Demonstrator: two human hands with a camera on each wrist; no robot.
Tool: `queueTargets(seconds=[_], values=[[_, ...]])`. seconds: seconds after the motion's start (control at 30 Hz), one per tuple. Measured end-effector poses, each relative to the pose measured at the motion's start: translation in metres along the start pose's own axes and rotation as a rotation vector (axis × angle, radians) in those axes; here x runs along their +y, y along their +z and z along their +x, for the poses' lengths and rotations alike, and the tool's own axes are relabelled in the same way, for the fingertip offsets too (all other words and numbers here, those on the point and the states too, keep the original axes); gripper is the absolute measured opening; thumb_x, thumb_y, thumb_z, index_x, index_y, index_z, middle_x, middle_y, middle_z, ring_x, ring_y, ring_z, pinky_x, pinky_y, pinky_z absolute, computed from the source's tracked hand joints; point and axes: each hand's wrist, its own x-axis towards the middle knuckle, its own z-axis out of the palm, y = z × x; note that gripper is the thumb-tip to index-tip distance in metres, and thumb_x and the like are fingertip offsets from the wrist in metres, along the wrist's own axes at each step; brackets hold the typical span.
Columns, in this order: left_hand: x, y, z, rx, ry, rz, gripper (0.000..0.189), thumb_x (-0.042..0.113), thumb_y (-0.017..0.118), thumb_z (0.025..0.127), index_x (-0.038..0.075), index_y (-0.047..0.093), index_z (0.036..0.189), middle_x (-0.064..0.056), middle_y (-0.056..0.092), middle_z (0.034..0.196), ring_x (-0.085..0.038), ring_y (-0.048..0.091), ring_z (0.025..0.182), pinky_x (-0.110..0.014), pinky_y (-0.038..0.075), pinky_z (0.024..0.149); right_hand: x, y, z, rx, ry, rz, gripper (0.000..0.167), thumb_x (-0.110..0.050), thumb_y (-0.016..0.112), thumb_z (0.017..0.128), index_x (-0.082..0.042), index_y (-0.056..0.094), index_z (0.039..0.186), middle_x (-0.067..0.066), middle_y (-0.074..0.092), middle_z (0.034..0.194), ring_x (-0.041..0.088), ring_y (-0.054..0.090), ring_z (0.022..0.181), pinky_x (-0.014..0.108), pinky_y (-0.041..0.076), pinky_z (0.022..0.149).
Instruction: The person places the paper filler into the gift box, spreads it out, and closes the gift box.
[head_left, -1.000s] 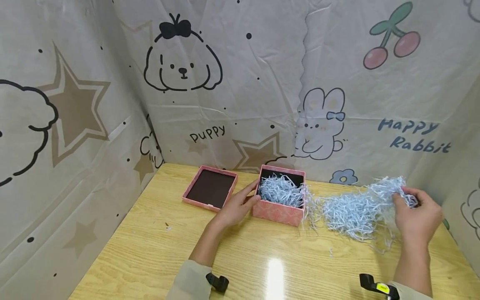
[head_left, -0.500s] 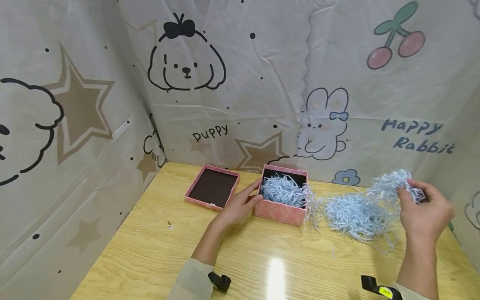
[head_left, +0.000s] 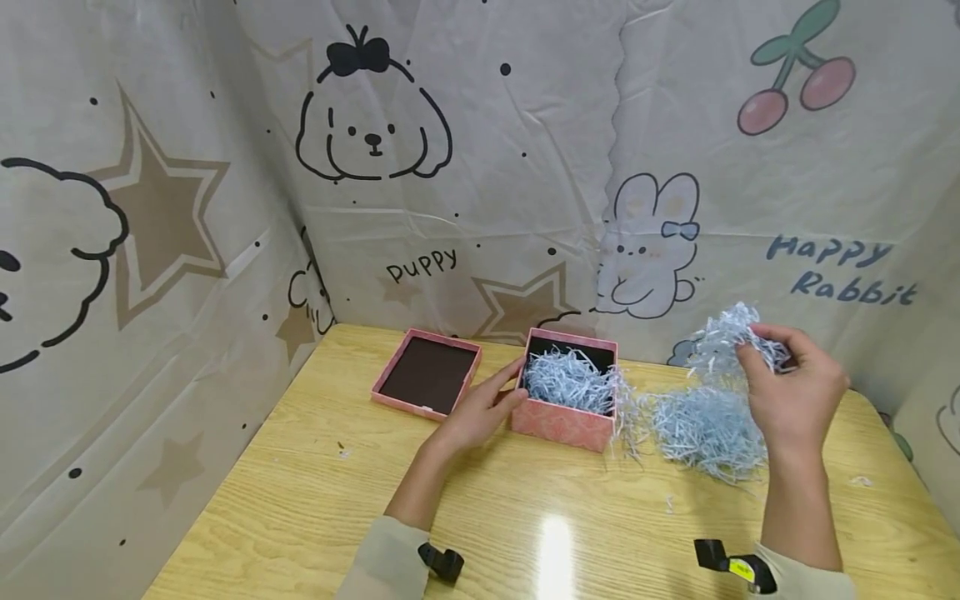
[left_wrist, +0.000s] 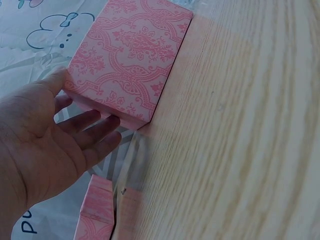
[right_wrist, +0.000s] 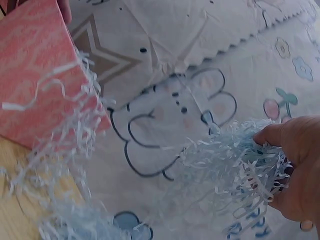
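A pink patterned box (head_left: 562, 423), its top uncovered, holds pale blue shredded paper (head_left: 564, 379). Some strands spill over its right edge. My left hand (head_left: 474, 417) touches the box's left side, with fingers extended and the thumb near the front corner, as the left wrist view (left_wrist: 45, 145) also shows. Raised over a pile of shredded paper (head_left: 708, 433) on the table, my right hand (head_left: 798, 396) pinches a loose clump of shredded paper (head_left: 722, 343). In the right wrist view the clump (right_wrist: 225, 165) hangs from thumb and fingers.
Left of the box lies its pink lid (head_left: 427, 375), dark inside facing up. Small paper scraps (head_left: 343, 451) lie on the wooden table (head_left: 300, 517). A printed cloth (head_left: 450, 208) stands behind and at both sides.
My right hand has lifted the clump of shredded paper off the pile, first moving slightly right, then left and up. My left hand stays at the box.
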Motion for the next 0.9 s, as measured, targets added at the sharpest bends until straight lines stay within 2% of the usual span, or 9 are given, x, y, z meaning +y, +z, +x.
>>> queueTargets(seconds=[0.27, 0.63, 0.8, 0.9], values=[[0.000, 0.000, 0.001, -0.001, -0.008, 0.014, 0.063, 0.047, 0.053, 0.110, 0.037, 0.031, 0.168, -0.001, 0.037, 0.169, -0.026, 0.055, 0.142, -0.047, 0.041, 0.120, -0.033, 0.028, -0.006, -0.137, -0.080, 0.118, 0.025, -0.004, 0.080, 0.092, -0.002, 0.079, 0.116, -0.015, 0.064, 0.089, 0.007, 0.051, 0.069, 0.012, 0.043, 0.055], [-0.001, -0.002, 0.001, 0.001, -0.008, 0.010, 0.063, 0.046, 0.053, 0.110, 0.037, 0.031, 0.168, 0.000, 0.037, 0.169, -0.025, 0.054, 0.143, -0.046, 0.041, 0.120, -0.073, 0.071, -0.026, -0.288, -0.207, 0.267, 0.020, -0.001, 0.082, 0.089, -0.005, 0.081, 0.109, -0.006, 0.060, 0.076, 0.010, 0.042, 0.058, 0.020, 0.036, 0.050], [-0.002, -0.002, 0.001, -0.007, 0.003, 0.014, 0.063, 0.044, 0.053, 0.111, 0.034, 0.030, 0.168, 0.000, 0.037, 0.169, -0.024, 0.054, 0.142, -0.044, 0.042, 0.119, -0.086, 0.087, -0.036, -0.357, -0.216, 0.317, 0.021, 0.002, 0.082, 0.089, -0.004, 0.081, 0.109, -0.001, 0.062, 0.079, 0.010, 0.041, 0.058, 0.020, 0.036, 0.050], [-0.001, -0.001, 0.002, -0.010, 0.015, 0.014, 0.063, 0.042, 0.054, 0.111, 0.032, 0.031, 0.168, -0.001, 0.038, 0.169, -0.023, 0.055, 0.141, -0.044, 0.043, 0.119, -0.082, 0.098, -0.040, -0.382, -0.206, 0.299, 0.022, 0.001, 0.082, 0.089, -0.004, 0.081, 0.110, 0.002, 0.064, 0.082, 0.008, 0.040, 0.056, 0.019, 0.036, 0.049]])
